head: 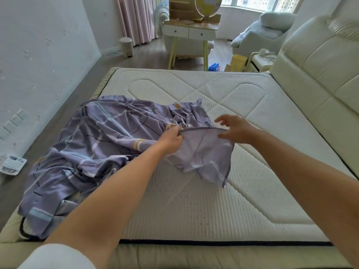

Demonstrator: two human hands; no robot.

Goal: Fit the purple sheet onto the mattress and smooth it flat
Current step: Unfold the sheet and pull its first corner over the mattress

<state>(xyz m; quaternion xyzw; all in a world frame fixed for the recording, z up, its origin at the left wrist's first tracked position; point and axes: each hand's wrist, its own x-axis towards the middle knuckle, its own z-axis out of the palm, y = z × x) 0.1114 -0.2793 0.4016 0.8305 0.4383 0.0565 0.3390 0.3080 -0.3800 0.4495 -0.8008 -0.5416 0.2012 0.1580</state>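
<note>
Your left hand (pixel 171 139) pinches the lifted hem of the purple sheet (pixel 101 144), thin cloth with pale lines, crumpled over the left half of the mattress (pixel 223 200) and spilling past its near left corner. Your right hand (pixel 236 130) is spread at the hem's other end, not closed on it. The mattress's right half lies bare, ribbed and quilted white; a padded headboard (pixel 320 74) bounds its right edge

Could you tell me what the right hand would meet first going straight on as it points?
Most likely the purple sheet, its stretched hem gripped by the left hand; depth is unclear.
</note>
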